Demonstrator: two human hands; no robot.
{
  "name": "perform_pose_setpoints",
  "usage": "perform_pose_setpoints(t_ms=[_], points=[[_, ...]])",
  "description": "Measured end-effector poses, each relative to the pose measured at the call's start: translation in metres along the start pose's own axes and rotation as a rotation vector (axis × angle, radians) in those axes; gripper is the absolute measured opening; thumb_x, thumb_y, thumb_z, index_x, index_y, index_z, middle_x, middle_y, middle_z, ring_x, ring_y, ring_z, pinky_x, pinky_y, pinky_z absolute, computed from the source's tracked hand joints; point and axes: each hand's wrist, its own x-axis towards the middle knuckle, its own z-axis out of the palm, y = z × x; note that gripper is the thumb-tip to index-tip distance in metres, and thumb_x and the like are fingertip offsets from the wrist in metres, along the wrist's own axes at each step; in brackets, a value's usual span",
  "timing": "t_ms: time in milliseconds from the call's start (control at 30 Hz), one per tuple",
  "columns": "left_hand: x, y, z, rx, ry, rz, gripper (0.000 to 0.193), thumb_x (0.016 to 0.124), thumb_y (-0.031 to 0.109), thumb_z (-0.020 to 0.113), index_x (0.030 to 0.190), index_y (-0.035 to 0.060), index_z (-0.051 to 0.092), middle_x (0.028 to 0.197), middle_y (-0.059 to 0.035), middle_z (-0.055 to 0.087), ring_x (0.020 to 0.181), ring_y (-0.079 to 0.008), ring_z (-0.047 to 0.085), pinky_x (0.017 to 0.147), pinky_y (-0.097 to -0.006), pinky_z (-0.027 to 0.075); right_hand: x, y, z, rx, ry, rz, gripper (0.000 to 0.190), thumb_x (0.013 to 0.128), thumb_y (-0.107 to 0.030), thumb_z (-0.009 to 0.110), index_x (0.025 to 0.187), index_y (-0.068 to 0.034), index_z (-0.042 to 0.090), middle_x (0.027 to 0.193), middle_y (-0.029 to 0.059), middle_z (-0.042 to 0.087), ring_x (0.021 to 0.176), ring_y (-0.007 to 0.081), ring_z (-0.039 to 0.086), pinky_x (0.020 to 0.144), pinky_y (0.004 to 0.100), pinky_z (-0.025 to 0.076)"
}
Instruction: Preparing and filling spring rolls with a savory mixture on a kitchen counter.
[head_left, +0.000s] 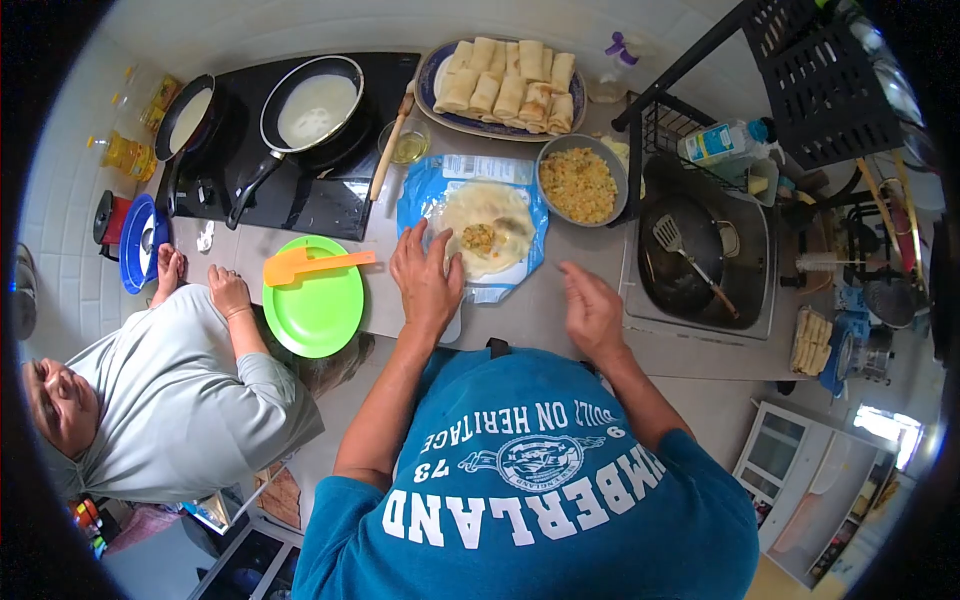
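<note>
On a flat blue plastic package lies a thin pale crepe, with a small heap of diced vegetable filling on it. My left hand is at the crepe's left edge, fingers spread, with nothing seen in it; whether the fingertips touch the crepe I cannot tell. My right hand hovers off the package's lower right, fingers curled together; whether something small is in them is hidden. A grey bowl of the same filling stands at the package's upper right. Rolled crepes are piled on an oval blue-rimmed platter behind.
Left, a green plate carries an orange spatula; beyond it, two frying pans with pale batter sit on a black cooktop. A brush leans by an oil bowl. Right: sink with a wok. Another person is at left.
</note>
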Motion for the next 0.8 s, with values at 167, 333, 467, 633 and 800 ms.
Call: perform_pose_setpoints(t_ms=[167,333,467,633,800], points=[[0.01,0.01,-0.003,0.036,-0.069,0.06,0.053,0.088,0.017,0.079,0.139,0.0115,0.068,0.16,-0.0243,0.045,0.151,-0.0479,0.037,0.122,-0.0617,0.029,-0.008,0.001,0.018,-0.03,-0.16,-0.114,0.034,0.093,-0.001,0.066,0.127,-0.001,0.073,0.094,0.0182,0.074,0.084,0.0375,0.072,0.077,0.0461,0.058],[0.011,0.005,0.005,0.058,-0.082,0.031,0.056,0.086,0.012,0.076,0.141,0.0113,0.067,0.162,-0.0251,0.043,0.153,-0.049,0.035,0.124,-0.0628,0.027,-0.012,0.01,0.02,-0.058,-0.229,-0.17,0.04,0.089,0.001,0.067,0.128,-0.001,0.071,0.089,0.0176,0.072,0.081,0.0367,0.071,0.074,0.0464,0.057],[0.013,0.003,0.007,0.051,-0.09,0.043,0.053,0.086,0.01,0.073,0.139,0.0111,0.068,0.162,-0.0256,0.044,0.152,-0.0496,0.036,0.124,-0.0629,0.027,-0.012,0.015,0.019,-0.115,-0.202,-0.221,0.043,0.087,0.001,0.067,0.129,-0.001,0.07,0.089,0.0169,0.072,0.081,0.0361,0.071,0.074,0.0467,0.058],[0.016,0.007,0.01,0.032,-0.061,0.06,0.04,0.091,0.014,0.074,0.132,0.0125,0.072,0.161,-0.0244,0.046,0.151,-0.0496,0.039,0.122,-0.0596,0.031,-0.008,0.022,0.016,-0.185,-0.154,-0.201,0.044,0.086,0.001,0.067,0.13,-0.001,0.069,0.088,0.0163,0.071,0.081,0.0354,0.07,0.074,0.046,0.057],[0.016,0.009,0.012,0.016,-0.055,0.046,0.038,0.092,0.015,0.073,0.13,0.0109,0.074,0.158,-0.0251,0.049,0.151,-0.0496,0.038,0.123,-0.0611,0.029,-0.002,0.021,0.008,-0.196,-0.114,-0.213,0.044,0.086,0.0,0.067,0.13,-0.001,0.069,0.087,0.0152,0.069,0.079,0.0342,0.069,0.073,0.0456,0.057]])
